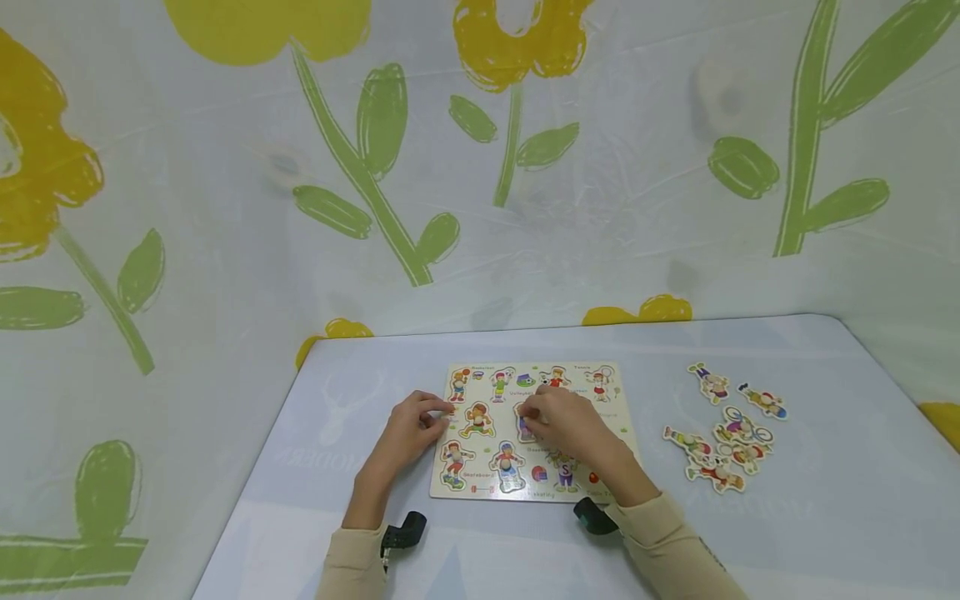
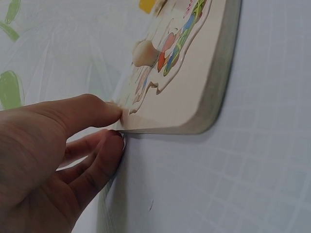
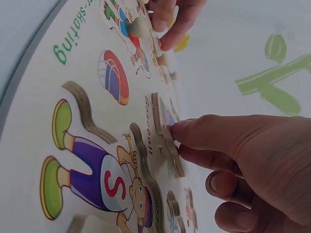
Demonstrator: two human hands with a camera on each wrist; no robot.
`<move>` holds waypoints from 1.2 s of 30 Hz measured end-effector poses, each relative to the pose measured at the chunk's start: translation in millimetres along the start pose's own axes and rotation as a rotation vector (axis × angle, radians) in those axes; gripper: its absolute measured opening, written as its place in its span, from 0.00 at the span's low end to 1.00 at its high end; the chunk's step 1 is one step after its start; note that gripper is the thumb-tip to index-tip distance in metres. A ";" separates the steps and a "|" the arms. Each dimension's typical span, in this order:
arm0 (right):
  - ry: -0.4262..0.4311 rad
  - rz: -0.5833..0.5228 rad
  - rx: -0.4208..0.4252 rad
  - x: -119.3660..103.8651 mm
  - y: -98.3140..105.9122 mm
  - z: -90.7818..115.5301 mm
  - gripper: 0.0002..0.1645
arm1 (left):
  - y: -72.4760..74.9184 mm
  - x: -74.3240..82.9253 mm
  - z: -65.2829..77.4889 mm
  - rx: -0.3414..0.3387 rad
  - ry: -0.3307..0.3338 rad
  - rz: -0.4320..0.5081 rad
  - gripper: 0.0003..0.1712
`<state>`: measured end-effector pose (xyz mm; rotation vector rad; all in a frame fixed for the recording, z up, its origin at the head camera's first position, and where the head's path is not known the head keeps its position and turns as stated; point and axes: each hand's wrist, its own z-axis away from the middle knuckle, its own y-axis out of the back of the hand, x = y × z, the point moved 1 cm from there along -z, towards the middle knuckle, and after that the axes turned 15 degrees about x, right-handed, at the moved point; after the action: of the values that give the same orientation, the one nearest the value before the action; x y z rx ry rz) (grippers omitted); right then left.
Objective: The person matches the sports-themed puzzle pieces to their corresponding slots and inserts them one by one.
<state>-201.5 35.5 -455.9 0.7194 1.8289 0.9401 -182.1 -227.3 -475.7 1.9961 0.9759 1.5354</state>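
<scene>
A wooden puzzle board (image 1: 621,400) with printed sports figures lies flat on the table. My left hand (image 1: 411,429) is at its left edge; in the left wrist view the thumb (image 2: 92,114) lies on the top face and the fingers curl against the underside of the edge. Over the board's middle, my right hand (image 1: 566,421) pinches a flat figure-shaped puzzle piece (image 3: 167,141) between thumb and forefinger, close over the board near the word Baseball. Several knobbed pieces sit in the board, among them a running figure (image 1: 477,420) and a skating figure (image 1: 507,468).
Right of the board, several loose figure pieces lie on the table (image 1: 360,467); one in purple (image 1: 708,383) and one in blue (image 1: 763,402) lie apart from an overlapping cluster (image 1: 738,429). Behind the table hangs a flower-printed curtain (image 1: 615,208).
</scene>
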 end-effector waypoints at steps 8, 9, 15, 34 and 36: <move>0.014 -0.007 0.009 1.7 -3.3 -0.5 0.08 | -1.0 -1.4 -0.3 0.004 -0.002 0.008 0.11; 0.013 -0.005 0.008 1.5 -3.9 -0.8 0.08 | -1.1 -1.5 -0.2 0.005 0.000 0.007 0.11; 0.021 0.008 0.011 2.3 -6.2 -1.5 0.08 | -0.6 -0.4 -0.3 0.002 0.006 0.008 0.11; 0.044 0.007 0.042 6.6 -8.6 1.6 0.07 | -2.9 -2.8 -1.8 -0.005 0.006 -0.005 0.09; 0.045 0.010 0.046 6.5 -9.1 2.1 0.07 | -2.8 -2.5 -1.9 -0.005 0.005 -0.005 0.09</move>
<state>-203.0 36.4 -467.2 0.7423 1.8938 0.9303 -185.0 -227.5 -478.8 1.9854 0.9770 1.5396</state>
